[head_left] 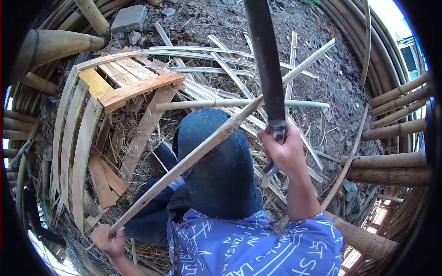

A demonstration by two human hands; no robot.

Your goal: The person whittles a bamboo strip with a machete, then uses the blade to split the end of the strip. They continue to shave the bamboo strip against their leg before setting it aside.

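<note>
- My left hand [109, 240] is clenched around the near end of a long bamboo strip [221, 133].
- The strip runs diagonally up and away, resting across my raised knee [216, 161] in blue jeans.
- My right hand [284, 149] is wrapped tight on the handle of a machete [267, 60], its dark blade pointing up, crossing the strip.
- Split bamboo slats [216, 69] litter the dirt ahead.
- A wooden pallet [124, 83] lies to my left.
- Thick bamboo poles [396, 161] are stacked on my right.
</note>
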